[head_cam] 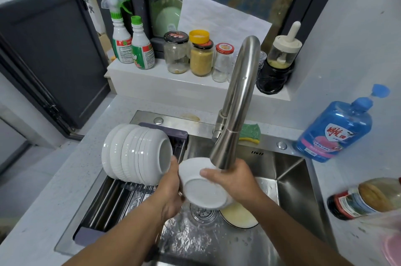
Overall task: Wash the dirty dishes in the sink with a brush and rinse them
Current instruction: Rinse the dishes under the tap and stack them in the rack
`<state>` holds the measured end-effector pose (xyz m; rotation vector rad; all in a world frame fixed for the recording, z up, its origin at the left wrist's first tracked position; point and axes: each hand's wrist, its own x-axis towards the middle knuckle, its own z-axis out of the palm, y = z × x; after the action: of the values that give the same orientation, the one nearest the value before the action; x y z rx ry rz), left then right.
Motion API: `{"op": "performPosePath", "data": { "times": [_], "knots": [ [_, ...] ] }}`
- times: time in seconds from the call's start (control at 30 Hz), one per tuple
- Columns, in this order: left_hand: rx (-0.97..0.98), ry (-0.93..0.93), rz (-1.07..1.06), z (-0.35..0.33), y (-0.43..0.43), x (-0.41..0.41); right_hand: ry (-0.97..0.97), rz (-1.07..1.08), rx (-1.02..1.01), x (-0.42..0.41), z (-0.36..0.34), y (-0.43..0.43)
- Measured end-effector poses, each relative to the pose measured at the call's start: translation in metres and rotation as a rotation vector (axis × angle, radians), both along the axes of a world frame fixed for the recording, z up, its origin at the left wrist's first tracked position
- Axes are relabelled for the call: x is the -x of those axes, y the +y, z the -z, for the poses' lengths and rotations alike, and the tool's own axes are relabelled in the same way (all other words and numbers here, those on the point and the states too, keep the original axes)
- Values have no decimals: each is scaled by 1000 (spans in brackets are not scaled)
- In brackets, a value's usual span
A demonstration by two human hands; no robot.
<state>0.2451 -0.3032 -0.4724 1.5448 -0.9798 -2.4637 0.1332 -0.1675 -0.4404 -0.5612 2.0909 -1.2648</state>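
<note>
Saw a pale speckled tabletop [65, 179] spreading left and right of the faucet [236, 103], with a steel sink [293, 190] sunk into it directly beneath that faucet. Found a white ledge [152, 83] behind the faucet, lined with glass jars [200, 59] and, further left, two green-capped spray bottles [121, 36]. Found a slatted drying rack [104, 207] laid across the sink left of the faucet, carrying a row of white bowls [132, 155] nested on their sides. Noted a blue detergent bottle [334, 129] on the tabletop right of the faucet, blurred. Held directly under the faucet's spout head, above the sink: one white bowl [204, 192], tilted, base turned towards the camera. Gripped that bowl with both hands: left hand [171, 187] curled round the rim on the side left of the faucet head; right hand [230, 181] just below the faucet head, fingers wrapped over the bowl's far side, thumb pressed on its outer wall. Spotted a cream plate [238, 218] with a dark rim on the sink floor below the faucet, partly hidden by the held bowl. Spotted a green and yellow sponge [250, 133] on the sink's back edge, just right of the faucet's base. Made out a round drain strainer [202, 213] beneath the faucet head, ringed by rippled water
</note>
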Motion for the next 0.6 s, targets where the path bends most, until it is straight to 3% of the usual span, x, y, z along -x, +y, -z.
{"op": "performPosePath", "data": {
  "times": [0.07,0.13,0.2,0.3,0.47,0.6],
  "knots": [
    [-232,72,36,-1,-6,-3,108,-79,-77,-11,0,6],
    [-389,132,78,1,-13,-7,400,-273,-85,-16,7,13],
    [-425,126,106,2,-18,-9,683,-475,-2,-12,24,22],
    [-342,87,106,8,-14,-9,911,-659,30,-3,43,34],
    [-161,191,8,28,1,-9,930,-723,-45,10,67,61],
    [-108,219,-73,37,7,-7,882,-500,-65,8,81,76]
  ]
}}
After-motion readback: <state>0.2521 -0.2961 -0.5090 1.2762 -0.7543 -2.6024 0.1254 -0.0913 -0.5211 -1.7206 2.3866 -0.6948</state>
